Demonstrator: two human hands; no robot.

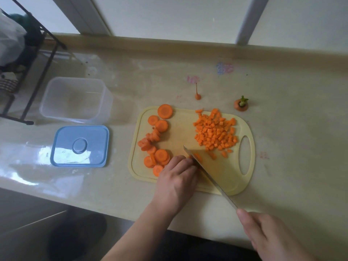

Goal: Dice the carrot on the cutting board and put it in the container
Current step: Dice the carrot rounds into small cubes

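Head view: board (235,178) sits near the bench (291,147) front edge, open bench to its right. Tub (75,98) holds nothing; lid (81,146) lies beside. Left hand (177,178) pins carrot (196,157); right hand (273,236) grips knife (207,170).

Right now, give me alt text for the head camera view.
A right hand draws a knife through carrot steadied by the left hand on a yellow cutting board, diced carrot right, carrot slices left. The container is empty.
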